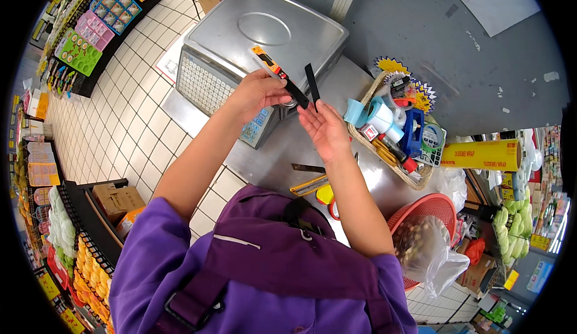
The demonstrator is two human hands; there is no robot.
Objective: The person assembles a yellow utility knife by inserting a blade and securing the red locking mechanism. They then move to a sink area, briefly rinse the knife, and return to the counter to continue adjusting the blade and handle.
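Observation:
My left hand point(259, 94) is closed on a narrow orange-and-black pack point(267, 60), whose dark end slants down toward my other hand. Between the fingertips of my right hand point(326, 128) a thin black flat strip point(312, 84) stands up, tilted slightly left; it looks like a knife blade, though I cannot be sure. The two pieces are close together over the front edge of the scale point(252, 9). Below my right wrist, a yellow cutter knife point(308, 185) and a dark flat piece point(308, 168) lie on the metal counter point(264, 165).
Right of my hands stands a wicker basket point(415, 180) of tape rolls, pens and a calculator point(431, 138). Beyond it are a yellow wrap box point(481, 155) and a red plastic basket point(436, 205) with a clear bag point(430, 256). Shelves of goods line the left.

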